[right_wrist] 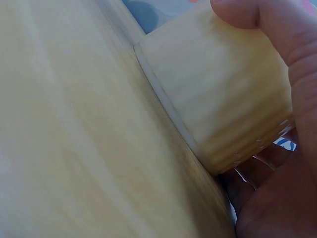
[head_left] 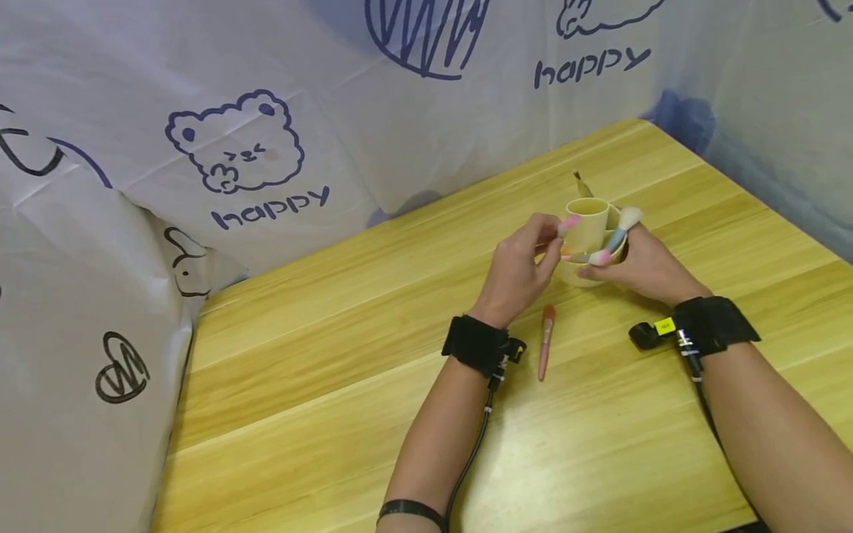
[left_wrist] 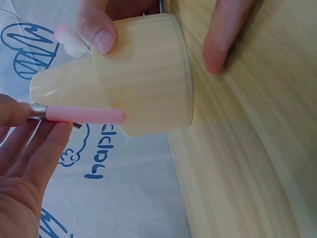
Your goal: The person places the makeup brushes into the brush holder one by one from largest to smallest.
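My left hand (head_left: 516, 270) pinches a makeup brush (left_wrist: 86, 114) near its metal collar. In the left wrist view its pink handle lies across the front of a cream holder (left_wrist: 148, 74); in the head view its pink tip shows above my fingers. My right hand (head_left: 653, 266) grips the holder, thumb at the rim and fingers round the far side. A cream mug (head_left: 586, 228) stands upright within the holder's outline. Beside it lean a white-headed brush (head_left: 629, 217) and a pink-and-white-tipped brush (head_left: 600, 257). The holder's inside is mostly hidden.
Another makeup brush (head_left: 546, 344) with a pink handle and reddish bristles lies on the wooden table (head_left: 320, 370), near my left wrist. A dark-tipped brush (head_left: 583, 185) shows behind the mug. White cloth (head_left: 373, 133) with blue drawings hangs round the table's back and left sides.
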Available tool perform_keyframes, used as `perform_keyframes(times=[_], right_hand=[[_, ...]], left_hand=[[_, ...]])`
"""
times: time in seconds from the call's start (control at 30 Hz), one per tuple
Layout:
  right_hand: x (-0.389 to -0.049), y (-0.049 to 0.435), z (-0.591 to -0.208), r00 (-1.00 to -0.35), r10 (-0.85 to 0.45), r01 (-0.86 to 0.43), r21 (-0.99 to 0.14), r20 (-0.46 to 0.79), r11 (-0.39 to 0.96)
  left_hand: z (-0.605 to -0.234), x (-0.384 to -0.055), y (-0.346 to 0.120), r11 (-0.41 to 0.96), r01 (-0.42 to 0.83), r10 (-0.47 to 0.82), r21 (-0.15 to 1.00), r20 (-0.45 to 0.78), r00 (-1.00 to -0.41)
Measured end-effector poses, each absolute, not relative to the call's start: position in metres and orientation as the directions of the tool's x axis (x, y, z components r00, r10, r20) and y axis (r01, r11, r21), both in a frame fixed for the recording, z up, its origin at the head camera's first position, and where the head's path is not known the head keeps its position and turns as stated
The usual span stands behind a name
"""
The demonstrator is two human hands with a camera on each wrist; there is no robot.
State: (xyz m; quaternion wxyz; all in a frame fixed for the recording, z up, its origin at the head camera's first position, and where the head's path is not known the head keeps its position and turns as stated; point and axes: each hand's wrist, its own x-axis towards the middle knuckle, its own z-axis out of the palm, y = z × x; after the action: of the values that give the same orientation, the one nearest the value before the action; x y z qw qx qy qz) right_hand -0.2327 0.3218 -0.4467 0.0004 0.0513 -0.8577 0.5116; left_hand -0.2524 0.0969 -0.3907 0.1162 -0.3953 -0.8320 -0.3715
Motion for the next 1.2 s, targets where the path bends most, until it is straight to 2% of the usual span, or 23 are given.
perform_keyframes(times=[0.43, 0.73, 1.2], right_hand=[[-0.234, 0.323, -0.447, -0.996, -0.084, -0.072, -0.884, 0.038, 0.462], [-0.235, 0.323, -0.448, -0.995, -0.086, -0.086, -0.882, 0.052, 0.464], [-0.235, 0.324, -0.449, -0.995, -0.084, -0.078, -0.89, 0.044, 0.45]], left_hand=[[-0.393, -0.254, 0.099, 0.372, 0.765, 0.53, 0.526, 0.556, -0.64], [-0.401, -0.257, 0.099, 0.378, 0.753, 0.562, 0.538, 0.513, -0.648], [-0.407, -0.26, 0.102, 0.418, 0.773, 0.602, 0.477, 0.492, -0.629]])
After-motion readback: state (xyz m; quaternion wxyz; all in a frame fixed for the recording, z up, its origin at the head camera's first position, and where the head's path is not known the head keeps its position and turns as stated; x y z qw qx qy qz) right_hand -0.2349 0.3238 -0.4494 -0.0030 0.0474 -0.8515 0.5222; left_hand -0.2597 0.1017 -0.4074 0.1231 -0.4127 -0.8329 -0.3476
